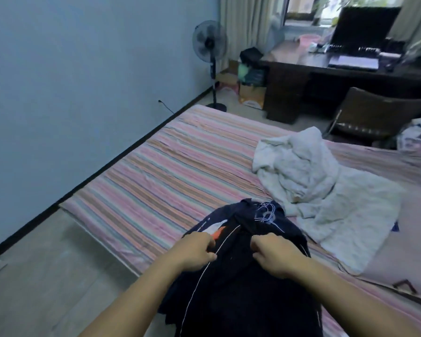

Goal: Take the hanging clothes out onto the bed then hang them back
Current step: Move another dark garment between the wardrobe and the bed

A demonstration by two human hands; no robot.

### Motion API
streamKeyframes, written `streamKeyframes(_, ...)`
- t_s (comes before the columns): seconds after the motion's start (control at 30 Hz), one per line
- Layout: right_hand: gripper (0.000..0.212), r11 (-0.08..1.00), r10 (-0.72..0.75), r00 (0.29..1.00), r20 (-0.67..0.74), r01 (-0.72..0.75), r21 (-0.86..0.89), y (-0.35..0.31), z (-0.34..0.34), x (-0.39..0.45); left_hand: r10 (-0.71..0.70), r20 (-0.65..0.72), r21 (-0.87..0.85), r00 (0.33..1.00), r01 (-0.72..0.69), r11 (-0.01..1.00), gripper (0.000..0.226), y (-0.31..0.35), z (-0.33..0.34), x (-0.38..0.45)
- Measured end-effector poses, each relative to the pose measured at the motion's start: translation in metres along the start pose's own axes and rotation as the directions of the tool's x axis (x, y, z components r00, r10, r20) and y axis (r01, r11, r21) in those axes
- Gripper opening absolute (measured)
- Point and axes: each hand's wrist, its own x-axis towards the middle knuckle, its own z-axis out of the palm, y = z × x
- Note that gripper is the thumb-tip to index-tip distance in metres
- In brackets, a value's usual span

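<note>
Two hands held one pile of dark clothes [241, 276] at the near edge of the bed [156, 181]. The pile was dark blue, with thin white lines on it and a bit of orange near the top. Its long way ran from the person's body out toward the middle of the bed. The far end lay on the striped sheet, and the near end hung over the bed's edge toward the person.

The left hand [195, 250] was on the left side of the pile, with its fingers curled and pinching the cloth by a white line. The right hand [275, 255] was on the right side, fingers curled tight into the dark cloth. Both hands sat near the top part of the pile, close together, about the same way in. So the clothes lay right under the fingers and stretched away in front of them.

I think the next move would be to spread or lift the pile.

Beside it lay a white crumpled blanket [321, 186], just touching. Farther off stood a fan [210, 45], a desk [301, 69] and a chair [379, 113].
</note>
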Motion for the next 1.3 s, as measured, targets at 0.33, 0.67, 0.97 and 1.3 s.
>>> streamKeyframes(0.33,0.014,0.893,0.414,0.909,-0.053,-0.394,0.217,0.144,0.055,0.067,0.069,0.089,0.117,0.994,-0.079,0.99,0.021,0.012,0.031,0.222)
streamKeyframes(0.67,0.032,0.716,0.638,0.769,0.037,-0.611,0.337,0.269,0.169,0.203,-0.03,0.187,0.13,0.982,0.006,0.992,0.013,-0.025,0.136,0.427)
streamKeyframes(0.97,0.053,0.639,0.695,0.699,0.172,-0.709,0.298,0.341,0.271,0.275,-0.084,0.106,0.165,0.991,0.066,0.984,0.025,-0.051,0.233,0.509)
streamKeyframes(1.3,0.031,0.604,0.713,0.699,0.046,-0.647,0.465,0.33,0.284,0.264,-0.237,-0.119,-0.142,0.964,0.22,0.965,0.072,-0.049,0.255,0.52)
